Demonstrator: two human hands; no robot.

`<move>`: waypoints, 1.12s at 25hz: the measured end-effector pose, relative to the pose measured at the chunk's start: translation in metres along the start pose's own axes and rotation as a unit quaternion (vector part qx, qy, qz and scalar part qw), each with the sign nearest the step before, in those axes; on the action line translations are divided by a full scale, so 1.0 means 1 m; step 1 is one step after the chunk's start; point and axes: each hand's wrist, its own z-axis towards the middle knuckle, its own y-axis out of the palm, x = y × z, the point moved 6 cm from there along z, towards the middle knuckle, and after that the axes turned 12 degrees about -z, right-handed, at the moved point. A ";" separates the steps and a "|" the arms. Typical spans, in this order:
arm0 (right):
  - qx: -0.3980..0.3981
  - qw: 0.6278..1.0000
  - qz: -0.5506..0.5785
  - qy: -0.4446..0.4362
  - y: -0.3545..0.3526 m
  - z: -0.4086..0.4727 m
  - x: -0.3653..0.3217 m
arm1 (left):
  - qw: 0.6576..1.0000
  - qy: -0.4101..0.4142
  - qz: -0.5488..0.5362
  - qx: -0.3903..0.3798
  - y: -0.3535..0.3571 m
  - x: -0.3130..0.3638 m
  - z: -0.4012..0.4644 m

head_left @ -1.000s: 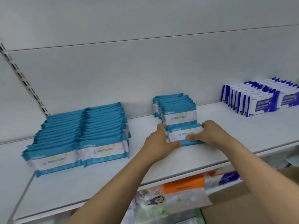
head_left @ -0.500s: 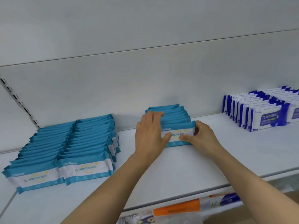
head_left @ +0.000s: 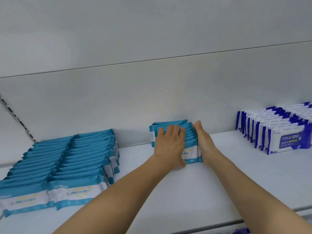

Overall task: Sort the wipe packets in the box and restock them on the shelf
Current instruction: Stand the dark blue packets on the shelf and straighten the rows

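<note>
Teal wipe packets (head_left: 191,141) upright on shelf (head_left: 219,174)

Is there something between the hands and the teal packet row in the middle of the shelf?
Nothing visible. The left hand lies flat on top of the teal packet row, and the right hand presses along its right side, both touching it directly.

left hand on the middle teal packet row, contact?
Touching. Head view: left hand lies flat on the middle teal wipe packet row, fingers over the tops.

A white shelf (head_left: 194,186) carries teal wipe packets (head_left: 70,159) at 9 o'clock, a small teal row (head_left: 190,141) at centre, and blue-and-white packets (head_left: 276,130) at 3 o'clock.
</note>
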 end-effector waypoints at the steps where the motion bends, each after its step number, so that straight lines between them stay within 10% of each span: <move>1: -0.008 1.000 0.013 0.010 0.007 0.001 0.000 | 1.000 0.001 0.002 0.005 0.001 -0.002 -0.001; 28: -0.117 0.993 0.022 -0.025 0.137 -0.023 -0.001 | 0.997 -0.070 0.034 -0.023 -0.016 -0.103 -0.072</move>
